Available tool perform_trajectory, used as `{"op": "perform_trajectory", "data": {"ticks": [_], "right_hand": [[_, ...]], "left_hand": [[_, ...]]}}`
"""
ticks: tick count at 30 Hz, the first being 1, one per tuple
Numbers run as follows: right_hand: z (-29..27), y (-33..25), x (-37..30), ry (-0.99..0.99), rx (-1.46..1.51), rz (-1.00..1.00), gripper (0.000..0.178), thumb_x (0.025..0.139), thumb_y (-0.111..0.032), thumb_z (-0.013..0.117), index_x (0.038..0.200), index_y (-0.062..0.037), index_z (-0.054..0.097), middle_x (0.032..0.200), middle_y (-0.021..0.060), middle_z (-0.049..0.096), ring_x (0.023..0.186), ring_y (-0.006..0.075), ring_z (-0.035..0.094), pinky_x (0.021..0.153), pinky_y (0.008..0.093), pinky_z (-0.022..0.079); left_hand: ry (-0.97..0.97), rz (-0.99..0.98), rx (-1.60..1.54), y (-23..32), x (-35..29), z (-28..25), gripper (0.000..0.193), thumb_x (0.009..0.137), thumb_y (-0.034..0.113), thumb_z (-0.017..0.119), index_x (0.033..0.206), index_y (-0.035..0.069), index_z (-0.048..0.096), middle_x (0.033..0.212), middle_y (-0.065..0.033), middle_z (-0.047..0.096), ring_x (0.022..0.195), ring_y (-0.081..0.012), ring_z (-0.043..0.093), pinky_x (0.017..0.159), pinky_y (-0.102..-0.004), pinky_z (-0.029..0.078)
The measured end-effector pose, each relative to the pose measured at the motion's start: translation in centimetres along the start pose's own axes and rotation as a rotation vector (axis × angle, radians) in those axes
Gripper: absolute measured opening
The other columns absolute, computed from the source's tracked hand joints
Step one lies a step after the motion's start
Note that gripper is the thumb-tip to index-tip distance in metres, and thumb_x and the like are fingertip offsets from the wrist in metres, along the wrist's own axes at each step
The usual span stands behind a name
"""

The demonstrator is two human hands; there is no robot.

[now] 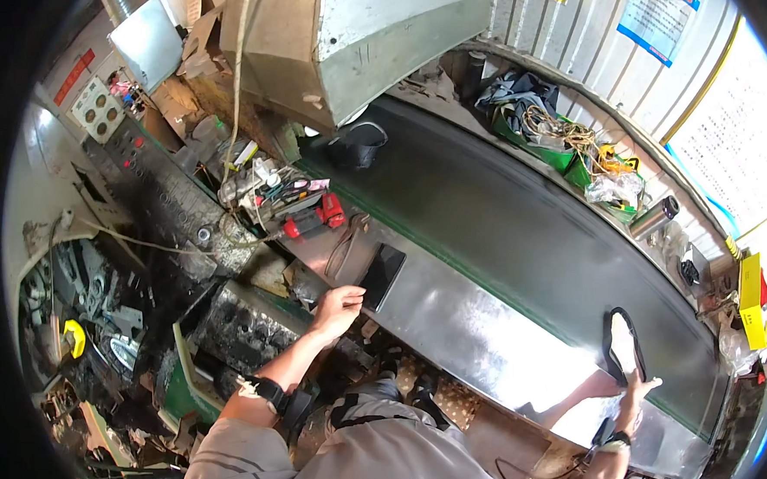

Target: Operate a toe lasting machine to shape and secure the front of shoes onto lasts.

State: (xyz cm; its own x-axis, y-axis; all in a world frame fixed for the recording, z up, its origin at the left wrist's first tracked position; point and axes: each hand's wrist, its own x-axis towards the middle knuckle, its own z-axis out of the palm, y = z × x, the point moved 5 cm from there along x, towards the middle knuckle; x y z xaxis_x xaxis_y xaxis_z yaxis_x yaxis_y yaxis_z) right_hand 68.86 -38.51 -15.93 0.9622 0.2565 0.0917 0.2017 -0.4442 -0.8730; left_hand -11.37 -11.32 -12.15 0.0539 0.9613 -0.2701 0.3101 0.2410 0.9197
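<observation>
At the right, my right hand (639, 393) grips the near end of a black-rimmed shoe sole (611, 368) with a pale inner face. The sole is over the dark belt (487, 225), near its right end; whether it touches the belt I cannot tell. My left hand (340, 313) is at the metal ledge's near edge, fingers curled together with nothing visible in them. Right beside its fingertips lies a flat black phone-like slab (385, 276). A strap circles each wrist.
A red-and-black tool (317, 217) and clutter lie left of the belt. Beneath a metal hood (391, 48) stands a dark open-topped thing (364, 145). Green bins (556, 148) with cords line the far side. A yellow box (753, 301) stands far right; machinery (83, 290) fills the left.
</observation>
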Motion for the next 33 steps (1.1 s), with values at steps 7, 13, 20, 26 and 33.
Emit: {"op": "perform_trajectory", "data": {"ticks": [7,13,20,26,33], "right_hand": [[14.3,-7.6,-20.8,-0.634,0.45,-0.11,0.043,0.1,-0.008,0.057,0.141,0.0032,0.048,0.117,0.0162,0.068,0.092,0.0196,0.069,0.084,0.0326,0.057],[27.5,-19.6,-33.8,-1.125,0.255,-0.149,0.04,0.099,0.006,0.054,0.138,0.0045,0.05,0.111,0.0155,0.072,0.097,0.0213,0.072,0.091,0.0325,0.057],[36.3,-28.6,-37.2,-1.189,0.454,0.514,0.083,0.095,-0.025,0.074,0.158,-0.0125,0.021,0.138,0.0146,0.059,0.125,0.022,0.057,0.104,0.0409,0.049],[42.1,-29.4,-39.5,-0.969,0.779,1.027,0.084,0.097,-0.02,0.07,0.16,-0.0197,0.014,0.152,0.0046,0.043,0.137,0.0227,0.045,0.112,0.0602,0.038],[41.1,-27.8,-37.0,-0.94,0.971,1.016,0.049,0.097,-0.009,0.066,0.142,-0.0192,0.049,0.138,0.0015,0.056,0.127,0.0218,0.054,0.107,0.0584,0.043]], "left_hand": [[0.043,0.171,0.476,6.8,17.9,-0.5,0.068,0.077,0.015,0.077,0.139,0.003,0.053,0.134,-0.0247,0.058,0.13,-0.0392,0.052,0.11,-0.0428,0.043],[0.259,0.283,0.898,10.5,33.2,-6.8,0.103,0.067,0.009,0.078,0.155,0.007,0.024,0.148,-0.028,0.041,0.141,-0.0422,0.037,0.118,-0.0474,0.033],[-0.695,0.494,0.976,15.7,41.0,-0.2,0.03,0.075,0.023,0.077,0.083,-0.006,0.072,0.079,-0.0227,0.071,0.073,-0.0287,0.07,0.068,-0.0428,0.052],[-0.141,0.38,0.52,11.9,50.3,-6.3,0.046,0.092,0.014,0.068,0.132,-0.006,0.056,0.13,-0.0223,0.063,0.12,-0.0317,0.061,0.105,-0.0397,0.046],[0.137,0.038,0.928,4.6,56.1,-13.8,0.058,0.085,0.014,0.073,0.135,-0.007,0.053,0.134,-0.0238,0.06,0.124,-0.0348,0.059,0.109,-0.042,0.043]]}}
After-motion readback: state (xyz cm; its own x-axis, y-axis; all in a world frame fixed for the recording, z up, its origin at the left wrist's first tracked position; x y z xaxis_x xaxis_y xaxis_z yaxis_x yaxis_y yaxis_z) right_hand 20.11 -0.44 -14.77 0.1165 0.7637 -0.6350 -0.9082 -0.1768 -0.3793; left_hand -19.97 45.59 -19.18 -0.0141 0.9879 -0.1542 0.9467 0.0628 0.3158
